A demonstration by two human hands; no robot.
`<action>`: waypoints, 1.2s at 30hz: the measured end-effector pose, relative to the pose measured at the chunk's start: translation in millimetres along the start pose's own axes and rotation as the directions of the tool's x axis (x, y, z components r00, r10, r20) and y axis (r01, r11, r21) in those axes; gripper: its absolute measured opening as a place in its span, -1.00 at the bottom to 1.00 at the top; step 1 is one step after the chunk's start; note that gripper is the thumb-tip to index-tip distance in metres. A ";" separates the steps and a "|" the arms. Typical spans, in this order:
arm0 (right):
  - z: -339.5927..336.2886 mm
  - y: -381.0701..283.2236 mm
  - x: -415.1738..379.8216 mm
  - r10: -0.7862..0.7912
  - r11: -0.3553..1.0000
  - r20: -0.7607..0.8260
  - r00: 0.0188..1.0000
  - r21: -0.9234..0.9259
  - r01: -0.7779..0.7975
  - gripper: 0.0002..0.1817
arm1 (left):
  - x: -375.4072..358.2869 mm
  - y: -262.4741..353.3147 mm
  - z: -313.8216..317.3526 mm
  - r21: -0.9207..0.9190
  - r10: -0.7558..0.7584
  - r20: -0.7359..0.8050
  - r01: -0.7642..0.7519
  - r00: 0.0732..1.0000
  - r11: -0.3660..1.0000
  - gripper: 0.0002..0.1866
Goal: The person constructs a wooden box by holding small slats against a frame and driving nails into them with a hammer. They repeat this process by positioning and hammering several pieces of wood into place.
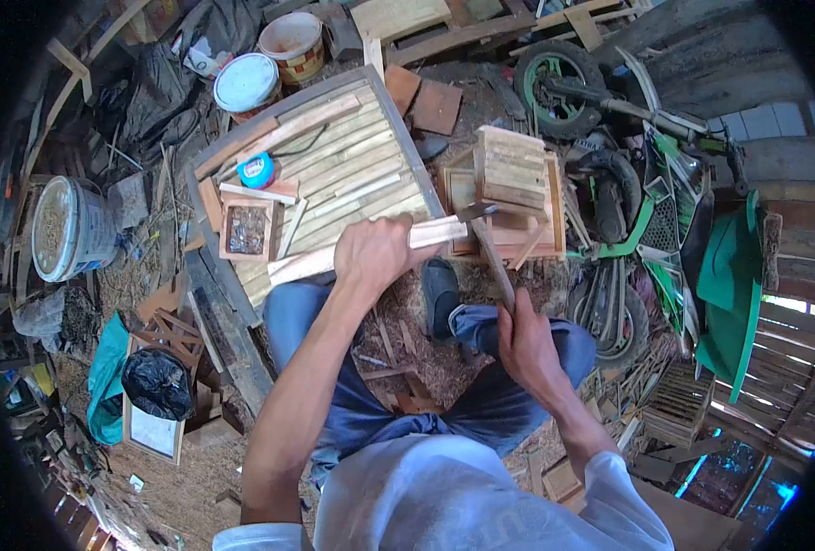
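A long pale wooden strip lies across the lower edge of the slatted wooden board, and my left hand is closed round it. In my right hand is the wooden handle of a hammer; its metal head is near the right end of the strip. Whether head and strip touch I cannot tell. On the board stand a small wooden box of nails and a blue round container. Several loose strips lie around them.
A slatted wooden box stands right of the board. Beyond it is a green motorbike. Buckets stand behind the board, another bucket at the left. A black bag lies at lower left. Wood scraps cover the floor.
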State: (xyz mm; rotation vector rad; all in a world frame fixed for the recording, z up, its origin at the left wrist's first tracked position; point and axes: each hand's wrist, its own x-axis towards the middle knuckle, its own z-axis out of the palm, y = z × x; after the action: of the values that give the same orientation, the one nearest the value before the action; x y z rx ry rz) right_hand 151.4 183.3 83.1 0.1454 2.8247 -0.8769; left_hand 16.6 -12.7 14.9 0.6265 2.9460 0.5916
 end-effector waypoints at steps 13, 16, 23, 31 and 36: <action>-24.8 -23.1 -4.6 0.038 0.996 -0.012 0.999 0.080 -0.036 -0.83 | -7.1 2.0 2.7 -0.007 -0.003 0.003 0.003 1.000 1.000 -0.43; -51.3 -52.0 -4.9 0.070 0.984 -0.111 0.991 0.171 -0.050 -0.87 | -5.6 -0.7 2.0 -0.029 0.029 -0.022 -0.030 0.999 0.999 -0.40; -58.9 -45.5 -16.7 0.118 0.972 -0.085 0.989 0.214 -0.097 -0.87 | 6.9 1.2 -16.4 -0.023 -0.054 -0.054 0.053 0.997 0.998 -0.38; -51.4 -40.0 -9.1 0.144 0.957 -0.075 0.987 0.266 -0.119 -0.85 | 14.2 2.7 0.3 -0.035 -0.055 0.023 0.056 0.998 0.998 -0.43; -33.5 -32.0 8.9 0.079 0.951 -0.062 0.995 0.302 -0.057 -0.84 | 18.6 1.5 -3.5 -0.148 0.055 0.013 -0.052 0.998 0.988 -0.52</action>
State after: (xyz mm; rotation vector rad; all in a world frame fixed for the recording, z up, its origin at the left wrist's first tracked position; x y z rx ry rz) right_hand 133.2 176.4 126.1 0.3204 2.7133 -1.3059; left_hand -0.4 -5.1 18.8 0.6929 2.8435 0.7966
